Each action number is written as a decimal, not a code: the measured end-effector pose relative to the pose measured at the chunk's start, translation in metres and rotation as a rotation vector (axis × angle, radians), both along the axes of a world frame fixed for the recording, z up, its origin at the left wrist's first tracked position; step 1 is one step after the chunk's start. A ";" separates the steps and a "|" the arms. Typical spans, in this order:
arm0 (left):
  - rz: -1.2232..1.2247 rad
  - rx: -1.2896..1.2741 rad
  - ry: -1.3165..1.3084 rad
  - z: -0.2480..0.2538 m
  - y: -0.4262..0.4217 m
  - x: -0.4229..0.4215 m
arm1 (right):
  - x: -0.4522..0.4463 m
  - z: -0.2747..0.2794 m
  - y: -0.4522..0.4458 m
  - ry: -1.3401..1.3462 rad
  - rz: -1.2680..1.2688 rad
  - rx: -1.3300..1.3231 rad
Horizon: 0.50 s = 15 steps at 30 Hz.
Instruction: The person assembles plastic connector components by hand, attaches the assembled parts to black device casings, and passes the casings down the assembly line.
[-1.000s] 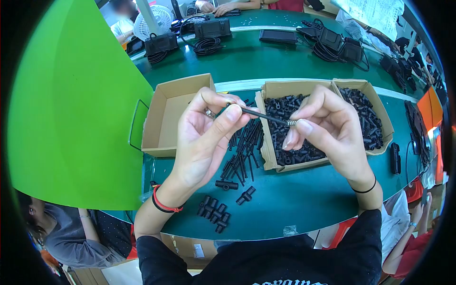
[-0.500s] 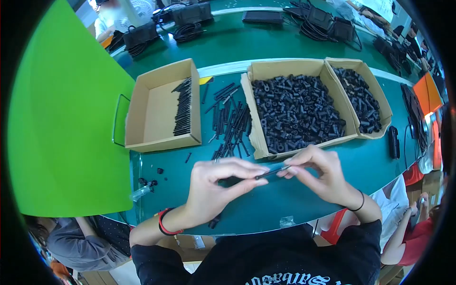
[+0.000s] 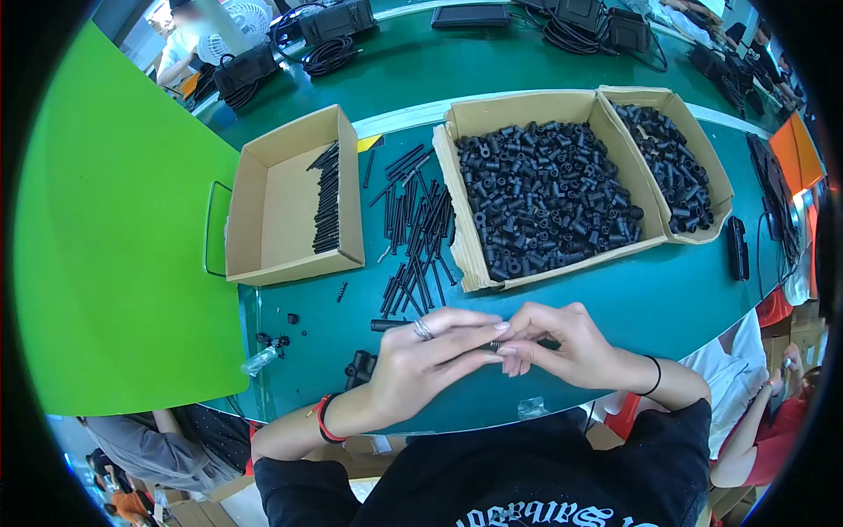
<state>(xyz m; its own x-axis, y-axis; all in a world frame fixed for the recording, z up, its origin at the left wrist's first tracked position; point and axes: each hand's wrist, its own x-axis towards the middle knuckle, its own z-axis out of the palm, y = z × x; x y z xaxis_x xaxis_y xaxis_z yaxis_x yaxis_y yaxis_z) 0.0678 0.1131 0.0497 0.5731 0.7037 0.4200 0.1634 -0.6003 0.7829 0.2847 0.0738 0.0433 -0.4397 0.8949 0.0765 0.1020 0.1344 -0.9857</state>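
My left hand (image 3: pixel 408 369) and my right hand (image 3: pixel 562 345) meet fingertip to fingertip above the front of the green table. Between their pinched fingers is a thin dark rod (image 3: pixel 495 344); only a short ribbed bit shows, the rest is covered by fingers. A black tube-like part (image 3: pixel 388 325) lies behind my left hand, and more black plastic parts (image 3: pixel 358 369) rest beside my left wrist. Just beyond the hands is a loose pile of long black screw-like rods (image 3: pixel 417 237).
At the left stands a cardboard box (image 3: pixel 272 220) with black rods lined along its right side. A larger cardboard box (image 3: pixel 553 202) and a smaller one (image 3: pixel 672 171) hold short black tubular pieces. A green panel (image 3: pixel 123 246) borders the left. A small spring (image 3: pixel 342 292) lies near the left box.
Both hands have come closer together and slightly nearer my body. The rod, visible between them before, is now mostly covered by fingers. The view has shifted slightly.
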 end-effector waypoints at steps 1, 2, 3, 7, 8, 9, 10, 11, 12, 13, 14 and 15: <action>-0.010 0.025 0.052 0.002 -0.002 -0.001 | -0.001 0.001 -0.001 0.034 0.006 -0.028; -0.018 0.052 0.104 0.002 -0.004 -0.002 | -0.001 0.000 -0.002 0.037 0.008 -0.026; -0.029 0.087 0.084 0.002 -0.002 -0.005 | -0.003 0.000 -0.003 0.072 -0.013 -0.072; -0.089 -0.058 0.034 0.005 0.006 -0.007 | 0.000 0.005 0.000 0.112 -0.028 -0.179; -0.080 -0.115 0.022 0.008 0.008 -0.007 | 0.001 0.006 0.000 0.112 -0.026 -0.179; -0.091 -0.138 0.023 0.010 0.008 -0.007 | 0.002 0.005 -0.001 0.069 -0.029 -0.082; -0.090 -0.138 0.026 0.011 0.010 -0.007 | 0.001 0.005 -0.002 0.026 -0.034 0.013; -0.105 -0.156 0.026 0.012 0.011 -0.007 | 0.001 0.005 -0.002 0.030 -0.032 0.013; -0.119 -0.173 0.024 0.013 0.011 -0.007 | 0.000 0.005 -0.002 0.023 -0.038 0.028; -0.115 -0.171 0.025 0.014 0.012 -0.007 | 0.000 0.005 -0.002 0.015 -0.042 0.045; -0.122 -0.178 0.014 0.014 0.013 -0.008 | 0.000 0.007 -0.001 0.016 -0.038 0.047; -0.129 -0.185 0.003 0.015 0.013 -0.008 | 0.001 0.010 0.000 0.062 0.000 -0.090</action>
